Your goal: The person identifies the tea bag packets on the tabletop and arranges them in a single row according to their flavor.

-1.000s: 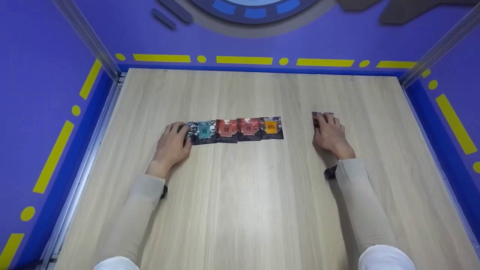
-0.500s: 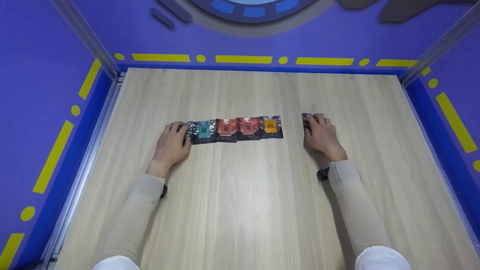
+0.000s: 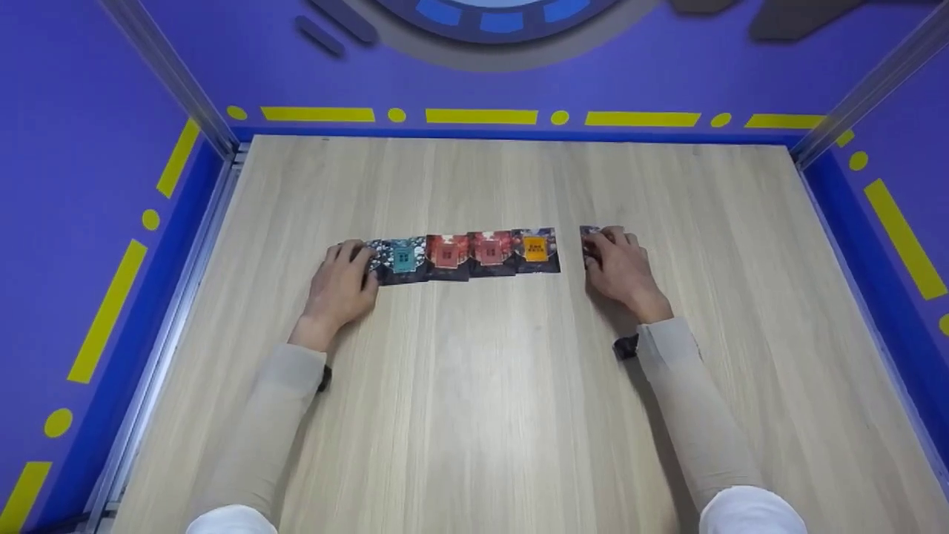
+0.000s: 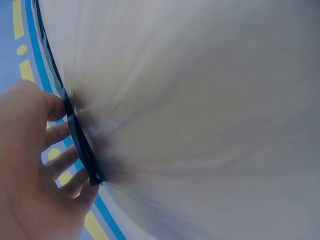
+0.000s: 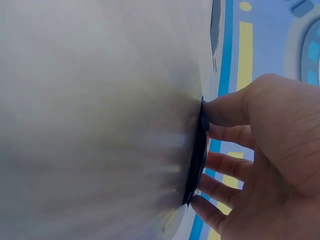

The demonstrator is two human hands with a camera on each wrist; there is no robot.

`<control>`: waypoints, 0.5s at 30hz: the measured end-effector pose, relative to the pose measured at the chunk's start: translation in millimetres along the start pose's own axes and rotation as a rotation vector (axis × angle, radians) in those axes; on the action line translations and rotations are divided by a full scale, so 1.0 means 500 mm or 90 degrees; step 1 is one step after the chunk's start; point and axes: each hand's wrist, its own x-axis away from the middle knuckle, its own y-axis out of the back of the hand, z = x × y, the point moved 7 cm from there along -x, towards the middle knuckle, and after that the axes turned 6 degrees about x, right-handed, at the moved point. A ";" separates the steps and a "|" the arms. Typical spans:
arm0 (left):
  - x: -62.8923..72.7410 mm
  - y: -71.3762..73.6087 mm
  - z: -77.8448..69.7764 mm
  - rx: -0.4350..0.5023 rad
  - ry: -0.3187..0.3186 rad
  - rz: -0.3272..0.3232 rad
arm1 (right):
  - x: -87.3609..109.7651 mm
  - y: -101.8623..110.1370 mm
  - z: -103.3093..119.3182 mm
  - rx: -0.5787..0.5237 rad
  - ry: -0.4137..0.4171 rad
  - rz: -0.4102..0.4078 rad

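Small flat printed sachets lie overlapping in a row on the wooden table [image 3: 474, 386]. From left to right I see a teal-labelled sachet [image 3: 404, 259], two red ones, the nearer to the left being this red sachet [image 3: 448, 257], and an orange-labelled sachet [image 3: 535, 251]. My left hand [image 3: 341, 285] rests its fingertips on the row's left end, largely hiding a dark patterned sachet there. Right of the row, my right hand [image 3: 621, 268] holds a dark sachet [image 3: 586, 237] flat against the tabletop, thumb and little finger near its opposite edges in the right wrist view. A narrow gap separates it from the orange-labelled sachet.
Blue-purple panels [image 3: 474, 89] with yellow dashes enclose the table at the back and both sides. A metal rail [image 3: 196, 245] runs along the left edge.
My right hand has slid its dark sachet leftwards along the table, narrowing the gap to the row. The left hand and the row have stayed in place.
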 end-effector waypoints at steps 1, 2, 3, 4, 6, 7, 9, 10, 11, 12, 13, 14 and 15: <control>0.000 0.000 0.000 0.001 0.000 0.001 | 0.000 0.000 0.004 -0.002 0.002 -0.004; -0.001 -0.001 0.000 0.002 0.000 0.001 | -0.001 0.000 0.007 -0.006 0.004 -0.007; -0.001 -0.001 0.001 0.003 0.000 0.001 | -0.001 0.000 0.010 -0.008 0.007 -0.009; -0.001 -0.001 0.001 0.003 0.001 0.001 | -0.002 0.000 0.013 -0.010 0.010 -0.011; -0.001 -0.001 0.002 0.002 0.002 0.000 | -0.003 -0.002 0.019 -0.012 0.016 -0.012; -0.001 -0.001 0.003 0.003 0.003 0.000 | -0.004 -0.003 0.021 -0.013 0.017 -0.011; -0.001 -0.002 0.004 0.004 0.006 0.002 | -0.004 -0.005 0.027 -0.016 0.018 -0.010; -0.001 -0.003 0.004 0.005 0.007 0.003 | -0.004 -0.006 0.029 -0.018 0.018 -0.010; -0.001 -0.003 0.004 0.005 0.008 0.004 | -0.004 -0.007 0.032 -0.020 0.018 -0.010; -0.001 -0.003 0.004 0.006 0.010 0.005 | -0.004 -0.008 0.035 -0.023 0.017 -0.010; -0.002 -0.003 0.004 0.005 0.011 0.006 | -0.004 -0.009 0.037 -0.024 0.018 -0.011; -0.002 -0.003 0.004 0.005 0.013 0.006 | -0.004 -0.009 0.040 -0.025 0.020 -0.012; -0.002 -0.002 0.004 0.005 0.013 0.006 | -0.005 -0.009 0.042 -0.026 0.022 -0.013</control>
